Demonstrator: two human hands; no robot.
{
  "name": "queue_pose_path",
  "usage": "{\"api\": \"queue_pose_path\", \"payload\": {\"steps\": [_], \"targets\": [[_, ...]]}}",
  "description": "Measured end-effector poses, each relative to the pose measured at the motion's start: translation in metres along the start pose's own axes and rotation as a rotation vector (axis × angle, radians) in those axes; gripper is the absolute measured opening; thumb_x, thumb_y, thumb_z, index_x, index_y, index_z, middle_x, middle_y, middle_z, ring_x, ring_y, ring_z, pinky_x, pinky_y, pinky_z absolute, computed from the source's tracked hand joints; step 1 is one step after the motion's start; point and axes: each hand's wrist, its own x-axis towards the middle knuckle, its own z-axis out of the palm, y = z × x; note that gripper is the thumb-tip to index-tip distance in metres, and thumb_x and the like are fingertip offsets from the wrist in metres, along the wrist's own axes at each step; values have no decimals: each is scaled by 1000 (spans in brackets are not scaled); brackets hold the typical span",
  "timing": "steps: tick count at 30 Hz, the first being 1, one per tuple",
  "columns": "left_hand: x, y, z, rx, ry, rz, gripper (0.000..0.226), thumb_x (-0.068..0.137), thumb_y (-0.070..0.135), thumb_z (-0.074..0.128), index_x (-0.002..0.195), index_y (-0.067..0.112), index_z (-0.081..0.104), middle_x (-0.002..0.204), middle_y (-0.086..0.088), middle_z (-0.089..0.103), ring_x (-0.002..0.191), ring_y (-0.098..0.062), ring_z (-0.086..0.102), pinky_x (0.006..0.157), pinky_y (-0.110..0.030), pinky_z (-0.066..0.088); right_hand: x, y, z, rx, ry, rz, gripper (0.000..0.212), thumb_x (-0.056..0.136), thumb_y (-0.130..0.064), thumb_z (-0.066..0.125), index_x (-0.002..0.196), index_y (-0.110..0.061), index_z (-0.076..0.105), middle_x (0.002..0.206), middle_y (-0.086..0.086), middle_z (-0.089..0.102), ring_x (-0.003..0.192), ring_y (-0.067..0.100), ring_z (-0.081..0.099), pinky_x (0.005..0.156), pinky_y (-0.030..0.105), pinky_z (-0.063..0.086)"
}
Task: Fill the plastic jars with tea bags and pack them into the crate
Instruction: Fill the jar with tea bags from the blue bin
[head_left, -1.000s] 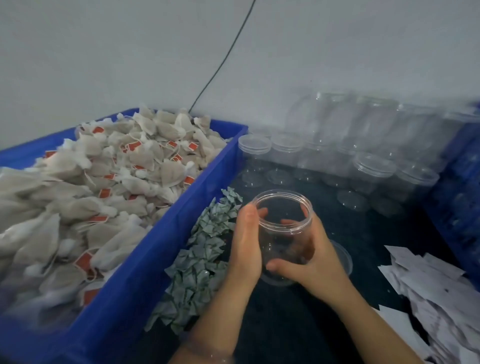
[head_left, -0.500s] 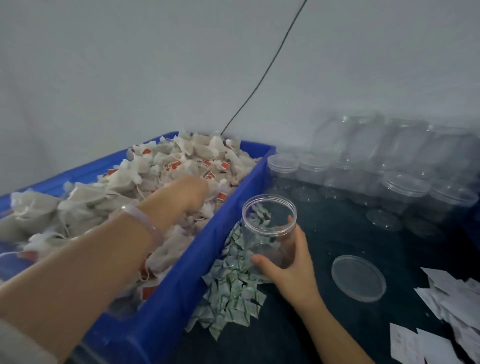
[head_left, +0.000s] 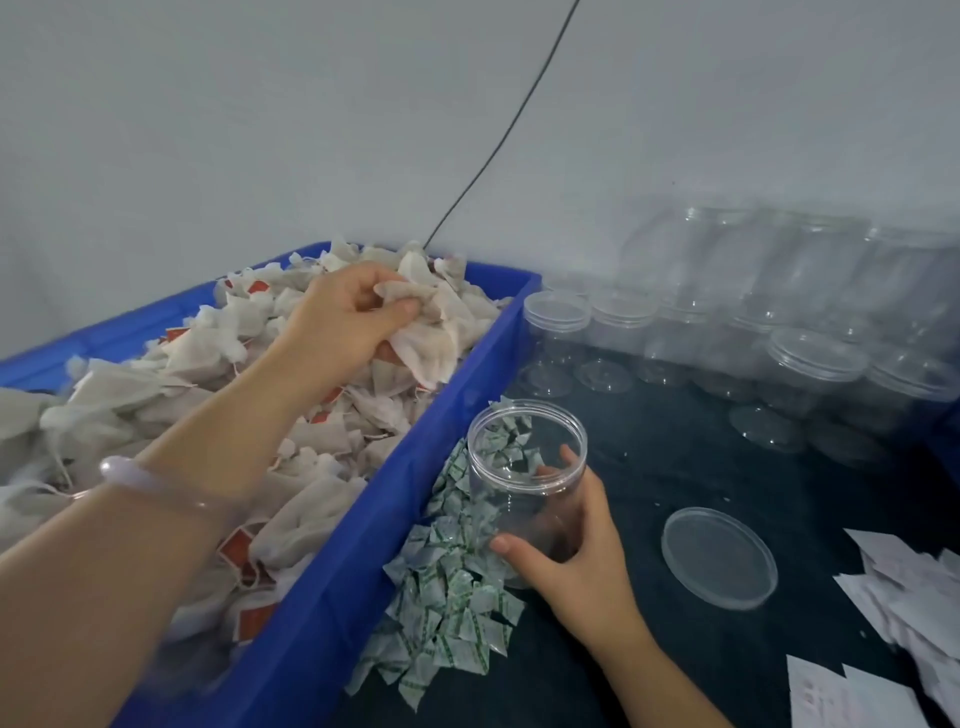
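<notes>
A blue crate (head_left: 363, 561) on the left is heaped with white tea bags (head_left: 156, 395) that carry red tags. My left hand (head_left: 343, 317) reaches over the heap and grips a bunch of tea bags (head_left: 431, 332) near the crate's far right corner. An open clear plastic jar (head_left: 524, 467) stands on the dark table just right of the crate wall. My right hand (head_left: 566, 561) holds the jar low down, thumb in front and fingers behind. The jar looks empty inside.
A pile of small green-and-white sachets (head_left: 452, 587) lies between crate and jar. The jar's clear lid (head_left: 719, 556) lies flat to the right. Several lidded clear jars (head_left: 779, 332) stand stacked at the back right. White paper slips (head_left: 904, 623) lie at the right edge.
My left hand left the jar, went into the crate and has closed on a bunch of tea bags. My right hand slid the jar left, next to the crate wall.
</notes>
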Motion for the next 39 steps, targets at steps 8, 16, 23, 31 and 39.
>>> {"api": "queue_pose_path", "payload": {"steps": [8,16,23,31,39], "targets": [[-36,19,54,4,-378,28,29,90,-3,57,94,24,66,87,-1,68,77,-20,70,63,-33,60,-2,-4,0,0,4,-14,83,60,-38,87,125,-63,42,130,-27,56,122,-5,51,90,6,42],[-44,21,57,422,-574,174,15,88,22,64,100,31,66,95,17,69,85,7,63,76,-15,51,-2,-6,-1,13,-28,2,82,61,-32,85,133,-32,46,125,-22,60,117,-1,56,88,7,44],[8,-26,-3,826,-156,-31,27,96,12,49,119,16,62,118,-1,63,105,-16,57,89,-27,43,-4,-6,0,13,-17,1,78,66,-19,83,127,-46,43,122,-36,55,114,-13,52,84,1,42],[14,-81,-3,1177,-421,-332,51,92,31,57,141,23,45,138,-6,53,122,-24,52,97,-32,42,-6,-5,-1,12,-15,21,76,63,-23,83,124,-48,45,119,-33,59,111,-10,56,81,3,44],[16,-83,-2,933,-201,-156,15,91,22,57,77,18,53,85,-3,63,75,-19,61,64,-32,51,-6,-7,-1,21,-14,18,76,64,-24,83,126,-45,45,122,-29,60,113,-8,56,84,4,44]]}}
